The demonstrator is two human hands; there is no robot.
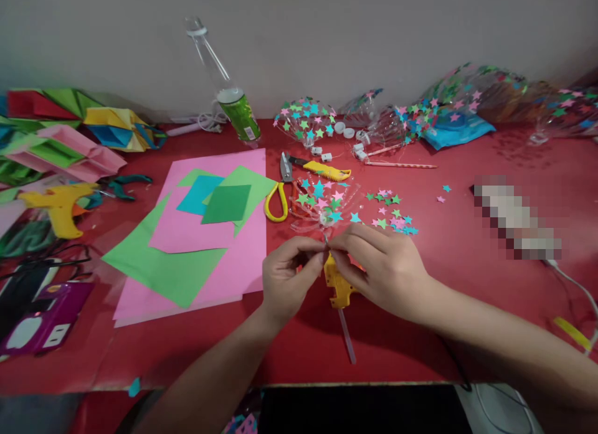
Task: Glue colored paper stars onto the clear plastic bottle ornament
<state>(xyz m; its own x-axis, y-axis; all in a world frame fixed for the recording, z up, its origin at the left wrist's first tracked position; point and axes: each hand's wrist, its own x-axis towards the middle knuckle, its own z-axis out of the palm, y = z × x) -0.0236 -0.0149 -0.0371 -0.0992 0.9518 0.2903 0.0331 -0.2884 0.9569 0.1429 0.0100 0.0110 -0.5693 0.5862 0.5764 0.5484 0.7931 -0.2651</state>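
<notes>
My left hand point(286, 275) and my right hand point(380, 263) meet over the red table point(467, 247), fingers pinched together on the neck of a clear balloon point(324, 203) filled with small paper stars. The balloon lies just beyond my fingertips. Under my hands rests a yellow glue gun point(339, 287) with a glue stick point(347, 344) sticking out toward me. Loose paper stars point(390, 216) lie scattered just right of the balloon.
Pink and green paper sheets point(200, 235) lie to the left, yellow-handled scissors point(279, 194) and a yellow utility knife point(322, 168) behind. More star-filled balloons point(420, 113), a tilted bottle point(231, 91), folded paper shapes point(70, 132), another glue gun point(60, 207) and a power strip point(40, 322) ring the edges.
</notes>
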